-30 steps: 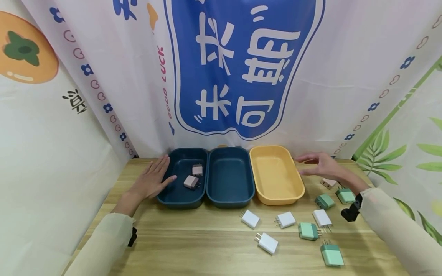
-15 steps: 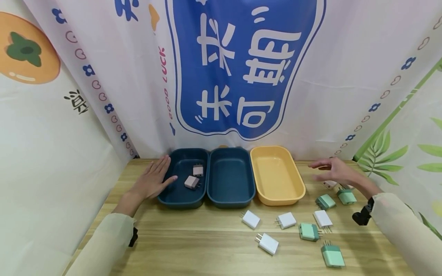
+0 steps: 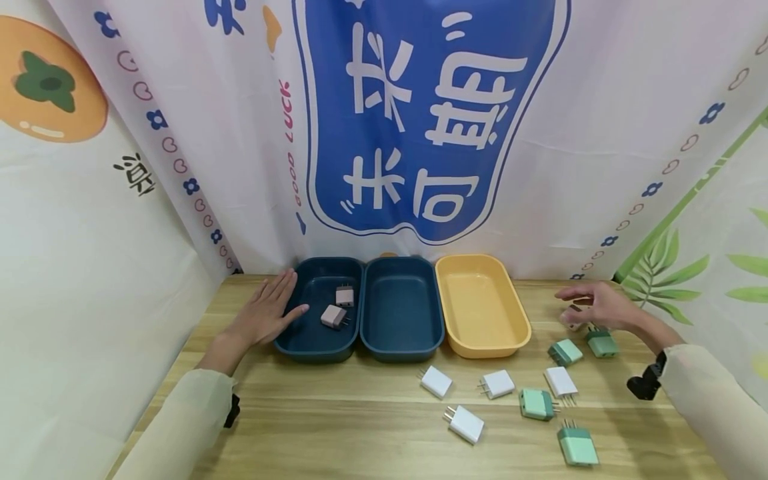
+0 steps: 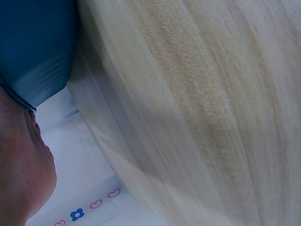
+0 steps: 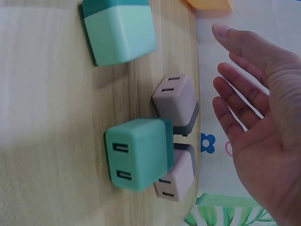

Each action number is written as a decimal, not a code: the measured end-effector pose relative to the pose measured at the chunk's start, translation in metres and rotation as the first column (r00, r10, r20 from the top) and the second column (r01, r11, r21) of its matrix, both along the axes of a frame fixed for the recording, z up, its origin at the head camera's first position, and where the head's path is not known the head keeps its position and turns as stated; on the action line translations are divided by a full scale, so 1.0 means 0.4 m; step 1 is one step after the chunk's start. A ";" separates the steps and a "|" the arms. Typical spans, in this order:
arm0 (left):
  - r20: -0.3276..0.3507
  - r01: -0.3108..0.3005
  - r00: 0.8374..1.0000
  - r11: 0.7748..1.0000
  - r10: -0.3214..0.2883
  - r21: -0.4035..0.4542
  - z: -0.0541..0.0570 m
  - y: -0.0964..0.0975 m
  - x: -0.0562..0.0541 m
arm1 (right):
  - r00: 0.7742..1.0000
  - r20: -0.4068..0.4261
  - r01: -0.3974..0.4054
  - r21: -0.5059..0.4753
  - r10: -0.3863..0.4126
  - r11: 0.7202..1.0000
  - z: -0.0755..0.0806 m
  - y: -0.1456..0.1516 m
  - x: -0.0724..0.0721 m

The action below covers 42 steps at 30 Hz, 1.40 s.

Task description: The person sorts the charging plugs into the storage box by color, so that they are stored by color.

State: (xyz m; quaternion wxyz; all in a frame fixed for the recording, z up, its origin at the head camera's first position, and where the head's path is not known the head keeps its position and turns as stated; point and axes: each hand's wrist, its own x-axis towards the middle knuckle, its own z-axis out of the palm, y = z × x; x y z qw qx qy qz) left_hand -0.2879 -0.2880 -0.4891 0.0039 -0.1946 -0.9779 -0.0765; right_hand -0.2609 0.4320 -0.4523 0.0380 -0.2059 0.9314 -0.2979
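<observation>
My left hand rests with straight fingers on the left rim of a dark blue tray, its thumb over the inside. Two pink plug chargers, one of them the nearer charger, lie in that tray. At the right of the table my right hand hovers with relaxed fingers, holding nothing. Under it lies a pink charger, partly covered by the fingers in the head view. The right wrist view shows a second pink charger close behind a green charger.
Beside the left tray stand a second dark blue tray and a yellow tray, both bare inside. In front lie several white chargers, such as this white charger, and several green chargers, such as this green charger. A printed curtain hangs behind.
My right hand has moved right, away from the yellow tray's edge, to above the pink chargers. My left hand stays on the tray rim.
</observation>
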 end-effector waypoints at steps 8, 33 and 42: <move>0.022 -0.005 1.000 1.000 0.006 -0.019 0.009 0.005 0.000 | 0.998 0.049 0.043 0.010 -0.044 0.999 -0.011 0.018 0.012; 0.033 -0.004 0.999 1.000 0.005 -0.019 0.012 0.006 -0.005 | 0.996 0.022 0.083 0.084 -0.085 0.993 -0.055 0.043 0.015; 0.036 -0.009 0.999 1.000 0.009 -0.009 0.007 0.003 -0.002 | 0.995 0.070 0.069 0.053 -0.073 0.996 -0.062 0.027 0.012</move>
